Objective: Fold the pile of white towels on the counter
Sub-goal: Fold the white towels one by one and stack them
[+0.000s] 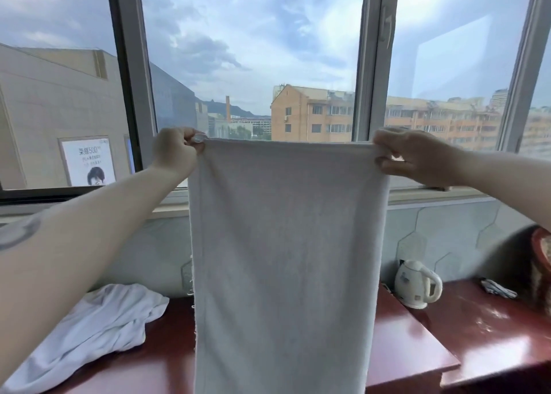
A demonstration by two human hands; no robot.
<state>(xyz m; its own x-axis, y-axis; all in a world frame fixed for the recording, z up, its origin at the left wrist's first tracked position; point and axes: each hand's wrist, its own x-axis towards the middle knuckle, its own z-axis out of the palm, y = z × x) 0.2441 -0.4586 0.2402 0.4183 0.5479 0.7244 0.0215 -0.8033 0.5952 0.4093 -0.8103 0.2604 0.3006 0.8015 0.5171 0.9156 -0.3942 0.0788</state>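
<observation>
**One towel held up, none seen folded**

A white towel [283, 259] is held upright at the centre of the frame, its top corners pinched by the left hand [176, 152] and the right hand [417, 158]. At lower left a crumpled heap of towels [89, 331] is left on the worktop [417, 349] (no folded stack is visible). The task is judged to be at an early stage.

I note the hanging towel [286, 259] is plain greyish-white, the crumpled cloth [89, 331] white, the tabletop [417, 349] glossy reddish-brown, the kettle [416, 284] cream with a faint bluish motif.
</observation>
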